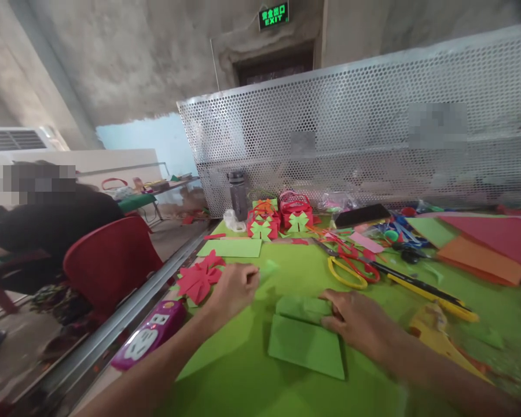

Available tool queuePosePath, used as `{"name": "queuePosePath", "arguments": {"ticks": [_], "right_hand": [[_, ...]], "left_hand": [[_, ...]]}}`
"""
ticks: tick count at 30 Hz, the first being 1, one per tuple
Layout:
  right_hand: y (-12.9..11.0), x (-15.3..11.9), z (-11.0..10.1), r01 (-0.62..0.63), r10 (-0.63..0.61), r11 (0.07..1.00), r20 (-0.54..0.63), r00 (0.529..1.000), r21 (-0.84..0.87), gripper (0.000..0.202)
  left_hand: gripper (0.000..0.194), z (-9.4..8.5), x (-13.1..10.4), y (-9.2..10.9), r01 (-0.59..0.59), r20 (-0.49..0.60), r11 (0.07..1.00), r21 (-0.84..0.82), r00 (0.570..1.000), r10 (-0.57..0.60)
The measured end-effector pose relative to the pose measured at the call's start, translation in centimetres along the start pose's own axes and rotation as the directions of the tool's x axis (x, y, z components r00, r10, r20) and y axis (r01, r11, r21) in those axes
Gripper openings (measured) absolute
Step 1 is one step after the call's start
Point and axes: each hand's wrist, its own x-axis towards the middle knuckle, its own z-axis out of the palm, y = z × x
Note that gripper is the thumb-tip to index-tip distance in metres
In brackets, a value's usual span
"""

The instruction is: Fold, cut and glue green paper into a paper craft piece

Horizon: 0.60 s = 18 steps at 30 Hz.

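My right hand (351, 318) pinches the right edge of a folded green paper piece (306, 347), which lies on the green table surface (226, 370). My left hand (238, 284) is raised to the left of that piece, its fingers curled; a small light-green scrap (270, 267) shows blurred just beyond the fingertips, and whether the fingers hold anything is unclear. Red paper flowers (200, 278) lie beside my left wrist. Scissors with yellow handles (347, 274) and red-handled scissors (364, 267) lie beyond my right hand.
A purple power strip (150, 336) lies at the left edge. Red boxes with green bows (263, 223) and a dark bottle (238, 194) stand at the back. A utility knife (429, 289), a yellow glue gun (447, 344) and coloured paper (481, 258) are at right. A person sits left.
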Motion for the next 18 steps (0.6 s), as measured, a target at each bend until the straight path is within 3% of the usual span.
{"name": "queuePosePath", "arguments": {"ticks": [5,11,14,18], "right_hand": [[0.4,0.2,0.5,0.011,-0.014,0.998,-0.05,0.999,-0.067,0.007],[0.8,0.8,-0.1,0.044,-0.044,0.999,-0.021,0.999,-0.032,0.014],[0.8,0.6,-0.4,0.101,-0.101,0.995,-0.002,0.995,-0.017,0.01],[0.5,0.1,-0.3,0.164,-0.164,0.986,0.0,0.986,-0.013,0.004]], "left_hand": [[0.025,0.1,-0.5,1.1,0.167,0.107,0.928,-0.333,0.985,-0.139],[0.022,0.8,-0.9,2.0,0.294,0.151,0.835,-0.466,0.956,-0.252],[0.02,1.3,0.5,2.1,0.326,0.144,0.82,-0.47,0.945,-0.294],[0.03,2.7,4.1,3.4,0.334,0.164,0.833,-0.441,0.942,-0.291]]}}
